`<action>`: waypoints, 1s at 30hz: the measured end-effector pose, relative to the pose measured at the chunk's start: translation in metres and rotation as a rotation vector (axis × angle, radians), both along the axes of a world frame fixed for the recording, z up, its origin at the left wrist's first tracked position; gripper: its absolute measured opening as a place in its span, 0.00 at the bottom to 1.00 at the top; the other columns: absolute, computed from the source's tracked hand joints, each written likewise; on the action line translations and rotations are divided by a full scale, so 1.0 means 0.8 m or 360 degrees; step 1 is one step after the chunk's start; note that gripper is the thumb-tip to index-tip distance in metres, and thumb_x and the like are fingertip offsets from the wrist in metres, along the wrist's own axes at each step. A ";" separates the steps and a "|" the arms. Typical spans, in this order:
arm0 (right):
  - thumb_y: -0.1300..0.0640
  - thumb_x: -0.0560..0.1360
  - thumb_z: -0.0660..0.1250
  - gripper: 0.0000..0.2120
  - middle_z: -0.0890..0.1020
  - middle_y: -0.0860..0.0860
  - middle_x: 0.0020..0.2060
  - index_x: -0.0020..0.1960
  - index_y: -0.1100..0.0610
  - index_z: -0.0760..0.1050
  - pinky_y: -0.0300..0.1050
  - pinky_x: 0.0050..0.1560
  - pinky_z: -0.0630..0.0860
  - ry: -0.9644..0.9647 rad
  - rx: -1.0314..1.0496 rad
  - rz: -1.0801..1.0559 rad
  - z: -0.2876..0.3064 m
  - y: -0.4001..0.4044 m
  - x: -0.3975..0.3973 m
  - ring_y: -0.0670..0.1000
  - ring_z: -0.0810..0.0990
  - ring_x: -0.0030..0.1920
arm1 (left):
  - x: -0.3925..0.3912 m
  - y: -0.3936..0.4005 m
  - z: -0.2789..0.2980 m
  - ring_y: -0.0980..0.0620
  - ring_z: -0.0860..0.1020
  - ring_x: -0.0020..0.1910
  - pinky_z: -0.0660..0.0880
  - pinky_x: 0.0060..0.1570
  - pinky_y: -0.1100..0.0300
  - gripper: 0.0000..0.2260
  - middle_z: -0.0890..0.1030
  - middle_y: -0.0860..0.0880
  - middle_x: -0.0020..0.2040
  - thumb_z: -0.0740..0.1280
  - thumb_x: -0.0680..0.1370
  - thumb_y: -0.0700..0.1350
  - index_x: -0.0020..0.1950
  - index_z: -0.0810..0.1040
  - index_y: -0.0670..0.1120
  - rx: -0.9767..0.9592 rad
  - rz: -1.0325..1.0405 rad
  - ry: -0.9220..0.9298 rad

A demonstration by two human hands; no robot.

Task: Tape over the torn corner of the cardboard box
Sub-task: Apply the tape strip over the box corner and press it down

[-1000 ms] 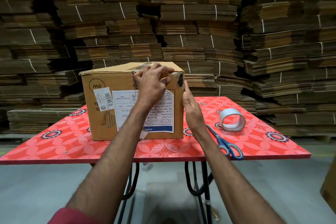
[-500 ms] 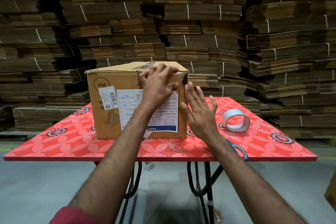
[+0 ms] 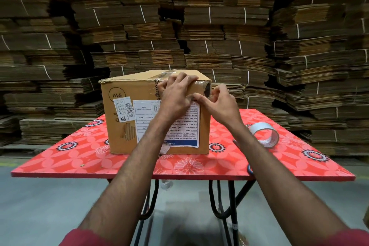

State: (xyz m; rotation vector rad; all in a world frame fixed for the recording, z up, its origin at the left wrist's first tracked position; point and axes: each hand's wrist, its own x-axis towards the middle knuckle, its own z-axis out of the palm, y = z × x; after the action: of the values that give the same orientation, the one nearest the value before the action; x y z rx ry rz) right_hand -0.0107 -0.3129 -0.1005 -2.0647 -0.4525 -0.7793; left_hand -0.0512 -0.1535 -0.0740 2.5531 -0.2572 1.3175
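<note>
Along the far side, bundled stacks of flattened cardboard (image 3: 60, 50) fill the background from the left edge to the right. In front of them stands a red worktop (image 3: 60, 162) with a floral pattern, and on its left-centre part sits the cardboard box (image 3: 123, 126), upright, its near face carrying a small barcode sticker (image 3: 123, 109) at the left and a larger white printed label (image 3: 179, 134) to the right of it, the print upside down. Clear tape (image 3: 165, 75) runs across the top of the box near its near edge. The left hand (image 3: 175, 96) lies over the near top edge of the box, fingers laid flat and a little spread on the top and front, pressing there, with the thumb low against the front face. Just right of it is the torn corner (image 3: 207, 89), the near right top corner of the box, showing as a dark ragged gap. The right hand (image 3: 221, 104) is at that corner, its fingers curled and its fingertips (image 3: 214, 94) pinching at the torn edge; whether a strip of tape is between them cannot be told. Further right, apart from the box, a roll of tape (image 3: 263, 135) lies tilted on the worktop. Beneath the right forearm a blue handle of scissors (image 3: 249, 170) shows at the near edge of the worktop.
</note>
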 end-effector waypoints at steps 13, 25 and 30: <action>0.57 0.74 0.76 0.14 0.80 0.54 0.38 0.52 0.61 0.74 0.40 0.41 0.81 0.0465 0.0145 0.0917 0.026 -0.042 0.034 0.46 0.82 0.37 | 0.003 0.006 0.000 0.52 0.65 0.66 0.63 0.64 0.46 0.23 0.72 0.57 0.65 0.71 0.74 0.50 0.69 0.71 0.58 -0.0014 -0.0087 0.0013; 0.53 0.68 0.77 0.15 0.84 0.54 0.39 0.48 0.59 0.76 0.43 0.47 0.82 0.0649 0.0780 0.1375 -0.001 -0.051 0.053 0.51 0.84 0.41 | -0.001 0.002 0.000 0.53 0.63 0.68 0.53 0.56 0.57 0.23 0.72 0.58 0.66 0.71 0.75 0.50 0.68 0.71 0.59 -0.0002 -0.0046 0.0021; 0.50 0.67 0.77 0.16 0.82 0.52 0.38 0.45 0.57 0.75 0.40 0.44 0.80 0.0675 0.0938 0.1505 -0.014 -0.028 0.056 0.47 0.81 0.39 | -0.002 0.002 0.000 0.53 0.63 0.67 0.51 0.54 0.59 0.23 0.72 0.58 0.65 0.71 0.75 0.50 0.68 0.71 0.59 0.0001 -0.0048 0.0015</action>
State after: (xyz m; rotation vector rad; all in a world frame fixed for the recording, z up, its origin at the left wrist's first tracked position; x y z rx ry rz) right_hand 0.0338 -0.3352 -0.1113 -1.1906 -0.7530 0.1039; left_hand -0.0527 -0.1518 -0.0738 2.5451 -0.2933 1.2941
